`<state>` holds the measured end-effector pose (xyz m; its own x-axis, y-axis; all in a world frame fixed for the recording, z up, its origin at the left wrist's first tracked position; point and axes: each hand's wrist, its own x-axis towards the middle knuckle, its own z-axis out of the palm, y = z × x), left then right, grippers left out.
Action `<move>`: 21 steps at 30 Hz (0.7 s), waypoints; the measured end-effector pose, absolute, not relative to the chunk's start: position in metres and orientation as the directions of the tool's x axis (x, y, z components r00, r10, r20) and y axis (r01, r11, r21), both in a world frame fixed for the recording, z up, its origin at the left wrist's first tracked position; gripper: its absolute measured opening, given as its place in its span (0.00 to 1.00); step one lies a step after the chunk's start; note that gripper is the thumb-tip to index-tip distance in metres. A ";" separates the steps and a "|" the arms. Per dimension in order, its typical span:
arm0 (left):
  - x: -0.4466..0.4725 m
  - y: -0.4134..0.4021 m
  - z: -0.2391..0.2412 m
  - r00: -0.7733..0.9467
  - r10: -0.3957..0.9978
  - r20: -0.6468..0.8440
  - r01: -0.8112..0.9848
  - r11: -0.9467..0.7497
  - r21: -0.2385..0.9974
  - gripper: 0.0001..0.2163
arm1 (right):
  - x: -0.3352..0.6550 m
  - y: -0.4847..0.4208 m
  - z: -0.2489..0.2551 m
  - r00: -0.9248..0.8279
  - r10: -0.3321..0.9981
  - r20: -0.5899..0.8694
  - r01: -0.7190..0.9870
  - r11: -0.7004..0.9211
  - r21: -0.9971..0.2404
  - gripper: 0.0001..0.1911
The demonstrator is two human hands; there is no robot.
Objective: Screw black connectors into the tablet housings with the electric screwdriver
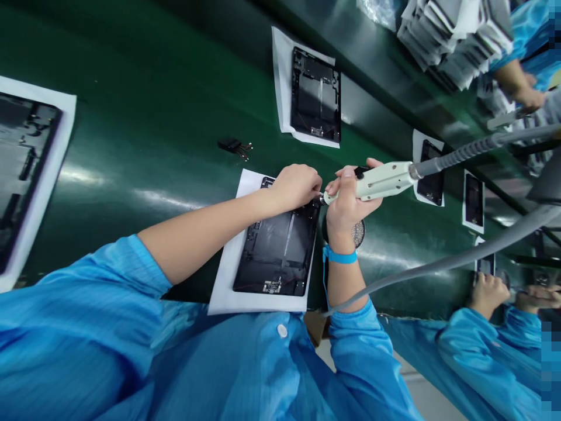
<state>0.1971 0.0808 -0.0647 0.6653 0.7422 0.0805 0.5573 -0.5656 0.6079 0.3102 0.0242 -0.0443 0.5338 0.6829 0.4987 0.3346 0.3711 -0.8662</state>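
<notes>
An open tablet chassis (272,245), black with its inner parts showing, lies on a white sheet (225,295) in front of me. My left hand (297,186) rests over its upper edge, fingers curled and pinched together by the driver's tip; whatever they hold is hidden. My right hand (344,204) is wrapped round a white electric screwdriver (388,180), held nearly level, its metal nose pointing left at the tablet's upper right corner. A blue wrist strap (342,256) circles my right wrist. Partly behind that wrist sits a round dish (358,233) of tiny pieces.
A small black part with wires (230,145) lies beyond my left hand. Further tablets on sheets stand at the back (315,96), left (21,152) and right (432,169). A grey cable (438,266) crosses my right forearm. Co-workers' hands (489,294) work at right.
</notes>
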 end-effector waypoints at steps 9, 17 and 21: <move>0.195 0.084 -0.062 0.674 0.737 0.057 0.572 -0.569 0.591 0.10 | 0.314 0.031 -0.050 0.489 0.759 0.431 0.253 0.349 -0.902 0.25; 0.192 0.086 -0.077 0.632 0.768 0.106 0.573 -0.554 0.603 0.09 | 0.311 0.035 -0.062 0.432 0.810 0.396 0.194 0.346 -0.918 0.25; 0.195 0.086 -0.072 0.640 0.765 0.073 0.611 -0.564 0.556 0.09 | 0.309 0.039 -0.064 0.410 0.823 0.393 0.242 0.316 -0.917 0.19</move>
